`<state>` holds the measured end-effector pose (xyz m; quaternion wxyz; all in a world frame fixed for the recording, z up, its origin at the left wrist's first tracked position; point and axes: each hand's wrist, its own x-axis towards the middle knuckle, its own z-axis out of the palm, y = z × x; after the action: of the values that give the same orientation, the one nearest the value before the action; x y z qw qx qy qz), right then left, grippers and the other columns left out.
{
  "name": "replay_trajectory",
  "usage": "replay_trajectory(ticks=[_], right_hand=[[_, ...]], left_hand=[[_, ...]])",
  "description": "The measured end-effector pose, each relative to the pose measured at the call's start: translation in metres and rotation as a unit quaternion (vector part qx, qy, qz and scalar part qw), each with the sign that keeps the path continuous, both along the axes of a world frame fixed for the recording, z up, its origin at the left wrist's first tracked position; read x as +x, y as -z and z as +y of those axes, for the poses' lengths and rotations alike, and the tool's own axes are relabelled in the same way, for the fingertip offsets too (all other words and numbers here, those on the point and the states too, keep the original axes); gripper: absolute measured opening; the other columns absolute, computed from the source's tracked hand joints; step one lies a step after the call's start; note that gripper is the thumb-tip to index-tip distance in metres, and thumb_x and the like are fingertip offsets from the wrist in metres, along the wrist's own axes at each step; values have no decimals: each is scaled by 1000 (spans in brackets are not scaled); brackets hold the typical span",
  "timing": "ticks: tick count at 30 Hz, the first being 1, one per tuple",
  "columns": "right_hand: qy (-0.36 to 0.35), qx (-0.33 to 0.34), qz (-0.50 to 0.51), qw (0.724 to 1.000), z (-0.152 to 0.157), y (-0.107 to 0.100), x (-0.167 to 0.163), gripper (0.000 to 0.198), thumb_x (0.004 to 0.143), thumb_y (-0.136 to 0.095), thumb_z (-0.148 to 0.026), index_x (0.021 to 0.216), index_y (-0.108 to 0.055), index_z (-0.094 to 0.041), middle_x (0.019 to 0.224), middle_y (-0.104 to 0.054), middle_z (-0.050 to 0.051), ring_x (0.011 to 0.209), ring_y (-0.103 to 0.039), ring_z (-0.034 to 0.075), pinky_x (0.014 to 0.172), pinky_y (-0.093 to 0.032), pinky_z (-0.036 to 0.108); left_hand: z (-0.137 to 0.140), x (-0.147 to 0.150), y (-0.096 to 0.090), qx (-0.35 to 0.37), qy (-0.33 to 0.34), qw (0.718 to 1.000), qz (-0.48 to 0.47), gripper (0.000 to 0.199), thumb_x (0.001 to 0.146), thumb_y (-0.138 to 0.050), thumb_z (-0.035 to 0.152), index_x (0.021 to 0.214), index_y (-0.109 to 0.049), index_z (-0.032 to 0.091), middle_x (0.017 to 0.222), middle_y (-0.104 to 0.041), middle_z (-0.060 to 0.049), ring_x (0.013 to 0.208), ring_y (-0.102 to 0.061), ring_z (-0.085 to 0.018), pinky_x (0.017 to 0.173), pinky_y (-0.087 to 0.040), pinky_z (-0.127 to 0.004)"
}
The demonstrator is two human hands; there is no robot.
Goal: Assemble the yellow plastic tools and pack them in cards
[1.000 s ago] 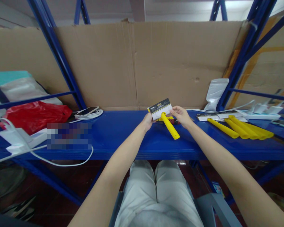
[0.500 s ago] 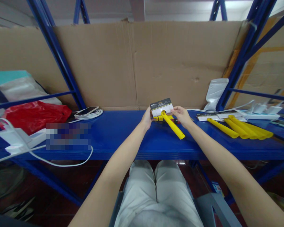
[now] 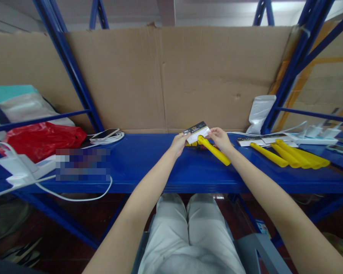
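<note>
Over the blue table [image 3: 148, 161] I hold a black-and-white card sleeve [image 3: 198, 130] fitted around the head of a tool, whose kind the sleeve hides. Its yellow handle [image 3: 215, 151] slants down to the right. My left hand [image 3: 179, 144] is closed on the sleeve's left end, thumb on top. At the right edge, my right hand [image 3: 220, 137] pinches the sleeve between thumb and fingers. Partly hidden beneath it lie yellow-and-black pieces [image 3: 192, 144], which I cannot make out. Several similar yellow-handled sleeved tools [image 3: 295, 154] lie side by side to the right.
A red plastic bag [image 3: 45, 139] and white cables [image 3: 110, 137] with a phone are at the left. On the right are a white power strip [image 3: 311, 139] and a white pouch [image 3: 261, 114]. Cardboard [image 3: 125, 83] stands along the back, between blue rack posts.
The sleeved tool has turned counterclockwise: the sleeve's right end sits higher and the handle's tip has swung to the right. Both hands stay on the sleeve.
</note>
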<state>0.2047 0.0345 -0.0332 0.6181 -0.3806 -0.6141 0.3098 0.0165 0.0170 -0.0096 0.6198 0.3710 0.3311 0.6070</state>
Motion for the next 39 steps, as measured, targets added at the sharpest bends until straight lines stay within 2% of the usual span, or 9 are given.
replay_trajectory(ticks=[2, 5, 10, 14, 17, 22, 29, 35, 39], right_hand=[[12, 23, -25, 999, 3, 2, 2, 40, 72, -77, -53, 83, -51, -25, 79, -71, 2, 72, -72, 20, 70, -59, 35], [64, 70, -133, 987, 4, 3, 6, 30, 77, -71, -48, 86, -55, -24, 87, -68, 4, 74, -68, 20, 69, -57, 36], [134, 187, -305, 924, -7, -2, 4, 15, 85, -63, -35, 89, -62, -21, 102, -65, 12, 84, -64, 23, 78, -53, 39], [116, 151, -381, 905, -19, -5, -5, 23, 85, -64, -39, 100, -61, -21, 89, -69, 8, 79, -66, 23, 72, -51, 34], [93, 123, -419, 895, -24, -6, -10, 29, 82, -69, -39, 105, -60, -23, 88, -73, 6, 77, -68, 22, 70, -50, 31], [110, 121, -472, 866, -31, -10, -14, 21, 82, -68, -31, 102, -61, -25, 99, -77, 6, 83, -72, 24, 70, -49, 30], [127, 107, -532, 830, -40, -16, -19, 18, 86, -65, -29, 103, -68, -26, 98, -78, 6, 84, -73, 25, 71, -48, 30], [142, 97, -565, 807, -41, -15, -19, 27, 88, -61, -29, 114, -69, -25, 107, -78, 7, 89, -73, 24, 73, -49, 29], [147, 84, -564, 808, -43, -17, -20, 33, 89, -60, -30, 121, -67, -26, 110, -77, 7, 89, -73, 24, 72, -49, 28]], left_hand=[[0, 0, 1, -9, -4, 1000, 1, 16, 77, -71, -1, 74, -69, 15, 74, -75, -5, 80, -73, -17, 77, -57, -27], [1, -2, 3, -25, -16, 999, 36, 16, 73, -73, -2, 75, -71, 14, 72, -74, -7, 78, -74, -20, 77, -59, -31], [3, -3, 4, -20, -46, 996, 76, 18, 74, -70, -2, 80, -73, 14, 69, -72, -5, 75, -73, -19, 77, -60, -33], [2, -4, 4, -13, -64, 996, 60, 21, 71, -69, -5, 74, -70, 15, 68, -70, -3, 72, -71, -17, 75, -59, -31], [2, -3, 3, -10, -85, 995, 51, 23, 70, -68, -7, 67, -65, 15, 66, -67, -1, 66, -67, -14, 70, -58, -27], [3, -3, 3, -6, -124, 991, 56, 26, 66, -67, -9, 71, -64, 17, 68, -66, 0, 67, -66, -13, 67, -54, -24], [7, -5, 5, 3, -186, 976, 114, 29, 64, -62, -12, 69, -59, 17, 70, -61, 2, 68, -62, -10, 65, -49, -18], [11, -6, 6, -9, -175, 978, 117, 29, 65, -64, -10, 76, -59, 16, 78, -65, 0, 78, -68, -13, 73, -54, -22], [6, -5, 1, -26, -152, 983, 98, 27, 71, -62, -9, 78, -58, 17, 76, -65, -1, 77, -69, -13, 77, -56, -24]])
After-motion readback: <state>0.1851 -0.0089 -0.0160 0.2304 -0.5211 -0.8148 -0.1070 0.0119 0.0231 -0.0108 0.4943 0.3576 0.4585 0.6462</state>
